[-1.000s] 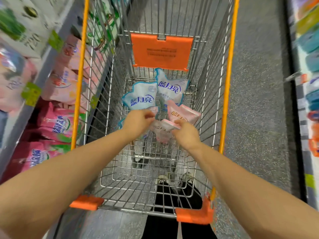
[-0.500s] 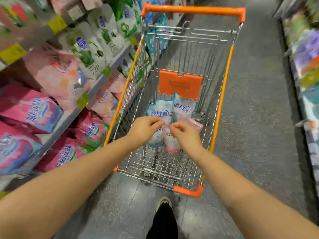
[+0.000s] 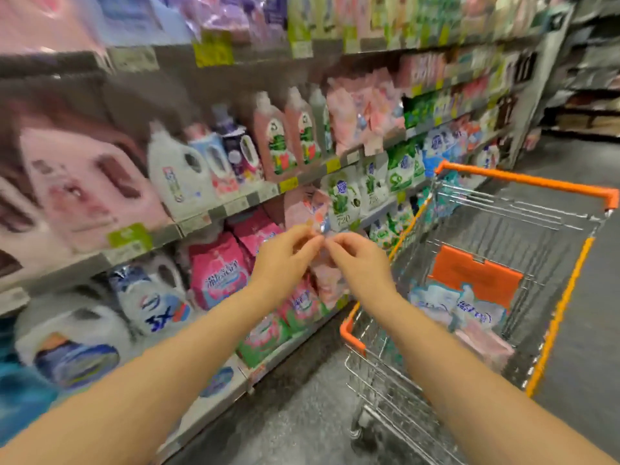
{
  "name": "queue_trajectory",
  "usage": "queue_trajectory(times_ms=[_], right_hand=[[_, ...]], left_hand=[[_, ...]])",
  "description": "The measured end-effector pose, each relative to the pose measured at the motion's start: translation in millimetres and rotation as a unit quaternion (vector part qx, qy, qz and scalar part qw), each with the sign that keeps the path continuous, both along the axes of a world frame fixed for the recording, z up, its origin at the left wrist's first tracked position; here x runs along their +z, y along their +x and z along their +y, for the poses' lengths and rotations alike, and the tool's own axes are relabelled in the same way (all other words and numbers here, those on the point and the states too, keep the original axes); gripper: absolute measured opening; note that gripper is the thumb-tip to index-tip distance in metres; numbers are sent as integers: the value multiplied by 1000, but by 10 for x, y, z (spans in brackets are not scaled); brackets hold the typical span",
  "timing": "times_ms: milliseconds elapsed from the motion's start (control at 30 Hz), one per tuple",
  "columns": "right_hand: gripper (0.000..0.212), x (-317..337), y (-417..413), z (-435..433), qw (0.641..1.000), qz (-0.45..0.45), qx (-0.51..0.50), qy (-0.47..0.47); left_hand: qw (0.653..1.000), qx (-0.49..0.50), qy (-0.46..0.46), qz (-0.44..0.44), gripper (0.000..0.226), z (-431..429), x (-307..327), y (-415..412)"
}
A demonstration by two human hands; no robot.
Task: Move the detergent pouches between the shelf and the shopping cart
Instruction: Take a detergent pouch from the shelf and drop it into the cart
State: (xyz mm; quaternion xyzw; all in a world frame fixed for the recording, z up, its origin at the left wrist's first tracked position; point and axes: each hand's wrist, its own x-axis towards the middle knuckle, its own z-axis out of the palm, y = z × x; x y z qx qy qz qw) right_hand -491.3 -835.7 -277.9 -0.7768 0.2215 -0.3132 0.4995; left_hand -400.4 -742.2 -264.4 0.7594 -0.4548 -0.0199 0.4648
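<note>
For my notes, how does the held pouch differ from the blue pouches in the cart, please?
The held pouch is pink; the blue pouches are blue-white. The held pouch hangs pinched by left hand and right hand; the blue pouches lie in the cart. All look soft.

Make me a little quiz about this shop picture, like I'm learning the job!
1. True or false: the left hand and the right hand both pinch the pink pouch.
2. The cart stands: A) on the person's left, B) on the person's right, C) out of view.
3. Fill in: the blue pouches lie in the ___.
Key: 1 true; 2 B; 3 cart.
</note>
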Motion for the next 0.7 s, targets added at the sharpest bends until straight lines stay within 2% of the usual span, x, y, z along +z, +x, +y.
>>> queue_trajectory(times_ms=[133,467,567,700], right_hand=[[15,430,667,734,995,-36,71,-57],[22,1495,2419,2794,950,-169,224,-137],[14,1761,2883,3184,930,-193,273,-153],[15,2120,3486,3524,908,-234,306,-167]], left_hand=[[996,69,-55,-13,21,865,336,539],[959,207,-75,-178,15,3210,1476,1895],[942,254,-76,-203,18,3678,1761,2262],[920,301,-73,-240,19,4079,2085,2744]])
